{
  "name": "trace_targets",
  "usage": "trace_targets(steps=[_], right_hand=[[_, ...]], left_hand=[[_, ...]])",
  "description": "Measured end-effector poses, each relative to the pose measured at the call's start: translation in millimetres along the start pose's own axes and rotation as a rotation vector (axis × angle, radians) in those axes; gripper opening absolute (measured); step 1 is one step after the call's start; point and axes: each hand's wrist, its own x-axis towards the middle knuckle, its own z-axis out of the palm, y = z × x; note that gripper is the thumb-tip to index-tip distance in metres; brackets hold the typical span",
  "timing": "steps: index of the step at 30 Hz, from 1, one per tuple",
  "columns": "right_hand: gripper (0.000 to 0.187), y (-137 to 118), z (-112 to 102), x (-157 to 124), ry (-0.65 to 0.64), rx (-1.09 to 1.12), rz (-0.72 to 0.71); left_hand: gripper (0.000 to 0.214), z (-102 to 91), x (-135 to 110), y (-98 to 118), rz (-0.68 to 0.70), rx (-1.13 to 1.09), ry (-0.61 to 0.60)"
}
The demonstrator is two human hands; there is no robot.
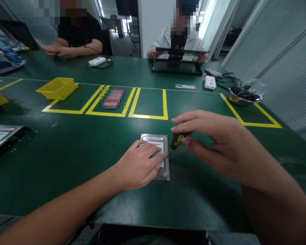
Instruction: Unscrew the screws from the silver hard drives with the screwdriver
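A silver hard drive (158,141) lies flat on the green table (79,153) in front of me. My left hand (139,166) rests on top of it, fingers laid across its label and pressing it down. My right hand (214,143) pinches a small screwdriver (176,140) with a black and yellow handle between thumb and fingers. The screwdriver's thin tip points down at the drive's right edge, just beside my left fingertips.
Yellow taped boxes mark the table beyond the drive, with a yellow bin (58,87) at the left. A metal bowl (244,96) sits at the right, another device (2,136) at the left edge. Two people sit across the table; one holds a laptop (178,61).
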Motion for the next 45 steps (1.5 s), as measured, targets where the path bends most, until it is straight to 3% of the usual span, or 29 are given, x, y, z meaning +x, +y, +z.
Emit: trace_targets(steps=[6,19,32,45], right_hand=[[0.011,-3,4,2,0.069,-0.063,0.03],[0.034,0,-4,-2,0.004,-0.023,0.004],[0.036,1,-6,-2,-0.051,-0.113,-0.099],[0.016,4,6,0,0.057,-0.316,-0.083]], left_hand=[[0.034,-0.5,0,0,0.002,0.006,-0.016],[0.034,0.0,-1,-1,0.01,0.003,-0.01],[0.034,0.0,-1,-1,0.01,0.01,-0.004],[0.034,0.3,-1,-1,0.008,0.011,-0.018]])
